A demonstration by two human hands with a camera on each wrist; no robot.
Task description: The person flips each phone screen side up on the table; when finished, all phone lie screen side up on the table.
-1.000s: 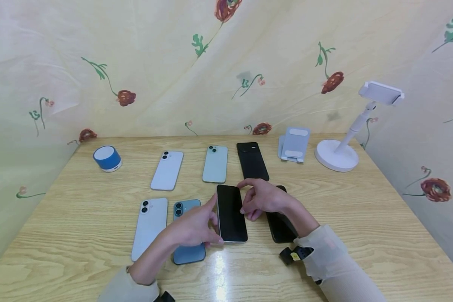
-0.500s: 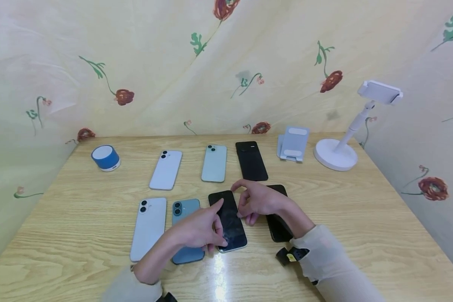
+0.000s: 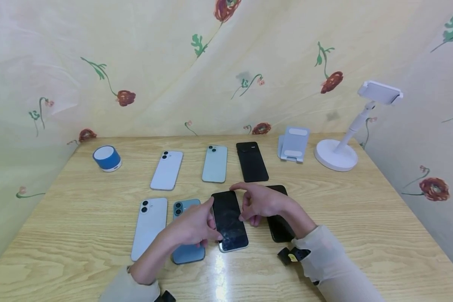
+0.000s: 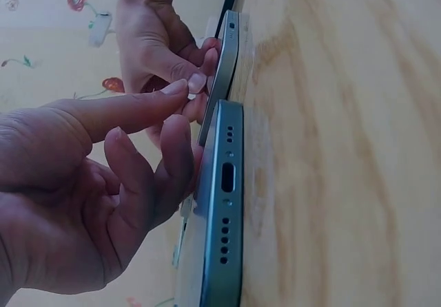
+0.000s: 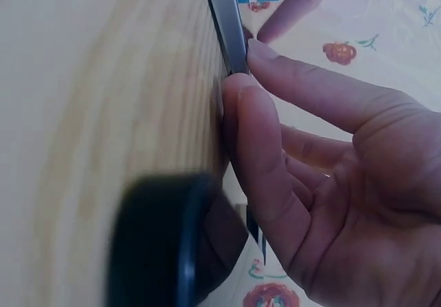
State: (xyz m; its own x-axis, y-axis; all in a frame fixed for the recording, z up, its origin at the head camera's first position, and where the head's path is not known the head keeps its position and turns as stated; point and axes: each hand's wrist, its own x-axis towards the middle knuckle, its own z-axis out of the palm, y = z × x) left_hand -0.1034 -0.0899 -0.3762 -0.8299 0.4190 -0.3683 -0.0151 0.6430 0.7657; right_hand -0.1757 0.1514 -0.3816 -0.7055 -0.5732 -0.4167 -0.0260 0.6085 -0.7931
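A smartphone [image 3: 230,220] lies screen up between the two hands, slightly tilted with its top to the left. My left hand [image 3: 192,222] touches its left side, index finger near the top corner and thumb at the lower edge of the screen. From the other side my right hand [image 3: 262,201] holds the phone, index finger bent to the top right corner and thumb at the right edge. The right wrist view shows that thumb [image 5: 310,90] against the phone's side. Under the left hand lies a blue phone [image 3: 188,253], partly hidden. The right hand partly covers a black phone [image 3: 279,228].
Two pale phones [image 3: 149,228] [image 3: 167,170], a mint phone [image 3: 214,163] and another black phone [image 3: 253,161] lie around. Behind them stand a blue speaker [image 3: 107,158], a folding phone stand [image 3: 295,142] and a white round-based stand [image 3: 336,155].
The phone has slid slightly toward the person and turned, its top now leaning left. The left hand reached over the screen, then drew back to the left edge. The right hand shifted slightly left.
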